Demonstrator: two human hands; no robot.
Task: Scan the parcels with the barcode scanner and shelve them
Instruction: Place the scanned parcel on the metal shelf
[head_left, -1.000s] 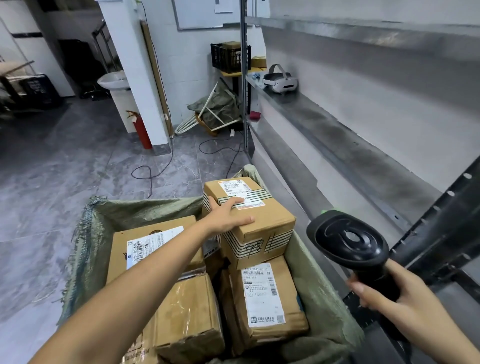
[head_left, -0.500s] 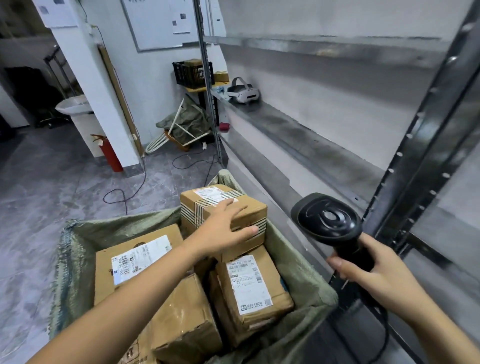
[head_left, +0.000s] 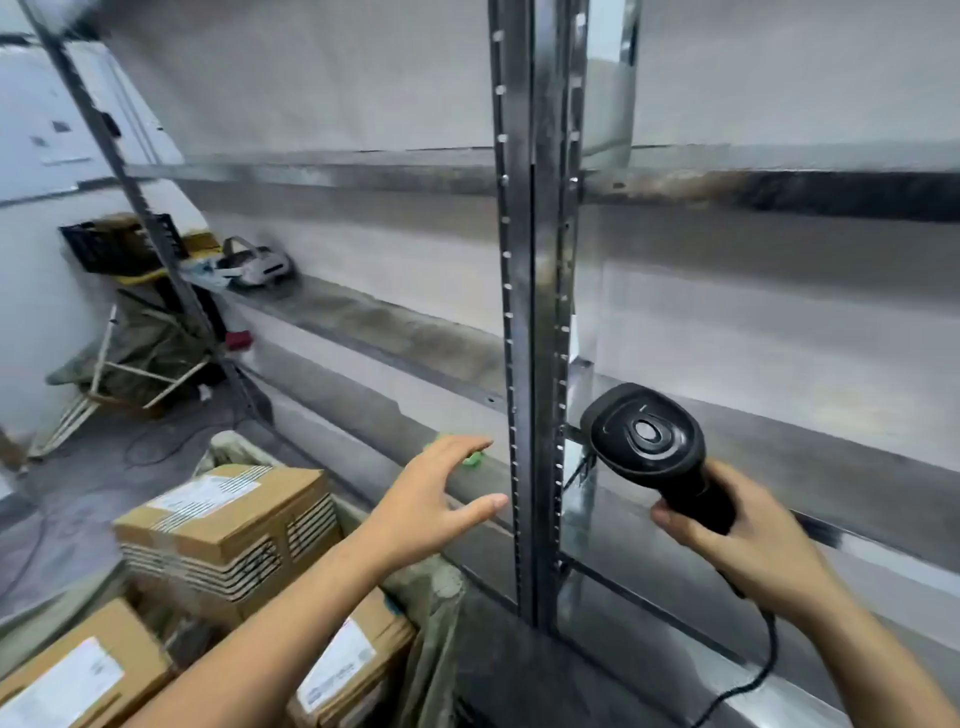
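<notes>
Several brown cardboard parcels with white labels lie in a green woven sack (head_left: 431, 587) at the lower left. The topmost striped-tape parcel (head_left: 228, 525) sits highest. My left hand (head_left: 431, 499) hovers to the right of that parcel with fingers spread, holding nothing. My right hand (head_left: 737, 540) grips the handle of the black barcode scanner (head_left: 649, 441), whose cable hangs down to the lower right. The scanner is held in front of the metal shelf (head_left: 779, 457).
A metal shelving upright (head_left: 535, 312) stands between my two hands. A white headset (head_left: 254, 265) lies at the far end of the shelf. A black crate (head_left: 114, 244), a folded frame and cables on the floor are at the far left.
My left hand lifted off the striped parcel and moved right, fingers spread. The view swung right and up towards the shelves. The scanner stayed in my right hand.
</notes>
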